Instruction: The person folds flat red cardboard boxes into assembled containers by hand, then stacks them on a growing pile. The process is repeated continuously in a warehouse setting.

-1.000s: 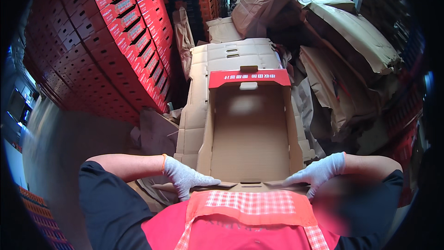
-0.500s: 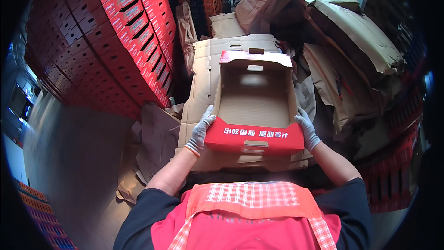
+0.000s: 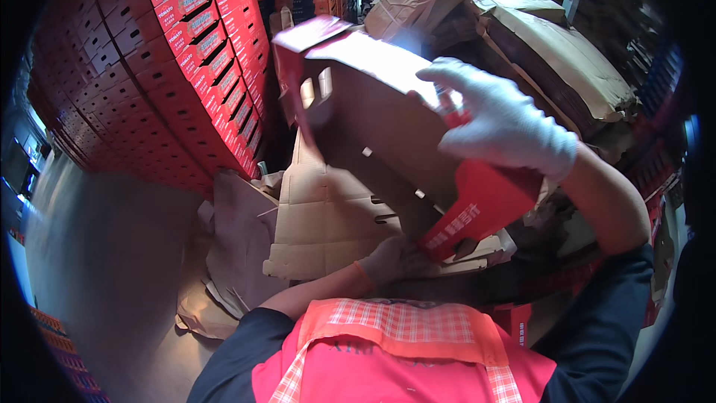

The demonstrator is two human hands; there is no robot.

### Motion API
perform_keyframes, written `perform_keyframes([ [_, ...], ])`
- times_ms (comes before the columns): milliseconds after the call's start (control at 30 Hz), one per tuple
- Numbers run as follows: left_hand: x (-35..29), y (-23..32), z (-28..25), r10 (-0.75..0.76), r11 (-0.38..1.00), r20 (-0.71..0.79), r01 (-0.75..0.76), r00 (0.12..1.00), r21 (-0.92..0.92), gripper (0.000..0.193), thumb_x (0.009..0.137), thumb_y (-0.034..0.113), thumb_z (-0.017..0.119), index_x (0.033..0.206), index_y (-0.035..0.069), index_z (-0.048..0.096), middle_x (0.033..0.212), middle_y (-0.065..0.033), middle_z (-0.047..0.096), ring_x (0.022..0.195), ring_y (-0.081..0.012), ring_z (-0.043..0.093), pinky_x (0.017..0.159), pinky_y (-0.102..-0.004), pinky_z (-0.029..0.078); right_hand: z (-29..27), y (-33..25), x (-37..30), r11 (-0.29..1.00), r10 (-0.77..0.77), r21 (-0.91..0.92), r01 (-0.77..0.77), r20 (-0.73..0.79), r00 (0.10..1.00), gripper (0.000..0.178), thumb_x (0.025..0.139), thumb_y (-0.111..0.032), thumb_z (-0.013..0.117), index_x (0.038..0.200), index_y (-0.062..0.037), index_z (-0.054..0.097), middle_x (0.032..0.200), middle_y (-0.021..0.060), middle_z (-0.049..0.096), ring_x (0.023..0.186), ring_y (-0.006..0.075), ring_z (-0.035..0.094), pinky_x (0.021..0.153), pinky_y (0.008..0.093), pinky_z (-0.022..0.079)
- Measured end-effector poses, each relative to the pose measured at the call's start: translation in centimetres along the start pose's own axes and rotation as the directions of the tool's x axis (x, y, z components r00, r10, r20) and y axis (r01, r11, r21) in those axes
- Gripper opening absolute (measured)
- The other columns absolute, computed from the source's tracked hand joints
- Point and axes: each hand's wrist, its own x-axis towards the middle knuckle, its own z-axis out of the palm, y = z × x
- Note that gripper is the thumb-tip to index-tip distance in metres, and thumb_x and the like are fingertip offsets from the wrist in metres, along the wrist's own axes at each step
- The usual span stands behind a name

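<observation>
Currently tipped up on its side: open red-and-brown cardboard box [image 3: 388, 119], over flat tan cardboard sheets [image 3: 321, 224]. My white-gloved right grip [image 3: 503, 119] is hooked on its upper edge. My gloved left grip [image 3: 395, 260] is at its lower corner; can't tell if closed. Stacked red cartons [image 3: 198, 37] to the left.

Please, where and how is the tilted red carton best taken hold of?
Judging by its tilt, the red carton is probably best held two-handed: its raised side wall from the right and above, at the right hand, and its low near corner from the left, at the left hand. The wall stands exposed; the wide shape favours two supports.
</observation>
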Motion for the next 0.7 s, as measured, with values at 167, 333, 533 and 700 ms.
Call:
perform_keyframes([
  [167,-8.7,0.8,8.1,0.623,-0.332,0.536,-0.427,0.57,0.841,0.048,0.085,0.022,0.073,0.124,-0.004,0.061,0.118,-0.023,0.065,0.104,-0.041,0.066,0.093,-0.0411,0.052,4.9,0.6,2.2,0.989,-0.095,0.085,0.122,-0.262,0.96,0.047,0.088,-0.027,0.071,0.127,-0.0045,0.058,0.102,0.0208,0.069,0.096,0.0299,0.069,0.084,0.0347,0.055],
  [333,-10.5,8.9,19.1,0.304,-0.947,0.912,0.195,0.274,0.257,0.089,0.066,0.071,0.071,0.114,-0.005,0.064,0.109,-0.0254,0.065,0.108,-0.043,0.06,0.101,-0.0585,0.04,4.9,2.9,2.0,0.998,0.038,0.06,-0.011,-0.466,0.884,0.038,0.09,-0.034,0.066,0.111,-0.0036,0.059,0.093,0.0201,0.069,0.087,0.0373,0.068,0.08,0.0412,0.054],
  [533,-7.0,14.7,22.2,0.267,-0.853,0.724,-0.193,0.636,0.484,0.084,0.068,0.08,0.063,0.095,0.001,0.071,0.085,-0.021,0.07,0.082,-0.0332,0.068,0.077,-0.0437,0.052,1.7,3.6,-1.4,0.977,0.125,-0.079,-0.2,-0.55,0.826,0.037,0.09,-0.031,0.068,0.112,-0.0022,0.06,0.089,0.0164,0.07,0.08,0.0327,0.07,0.076,0.039,0.055],
  [700,-7.5,13.5,22.0,0.302,-0.924,0.745,-0.008,0.595,0.381,0.087,0.063,0.081,0.065,0.091,-0.001,0.07,0.082,-0.0206,0.069,0.082,-0.0359,0.067,0.077,-0.0433,0.052,-0.3,5.5,-2.7,0.978,0.203,0.013,-0.206,-0.246,0.948,0.03,0.095,-0.029,0.063,0.087,-0.0005,0.069,0.072,0.0152,0.068,0.06,0.0274,0.065,0.061,0.0357,0.053],
])
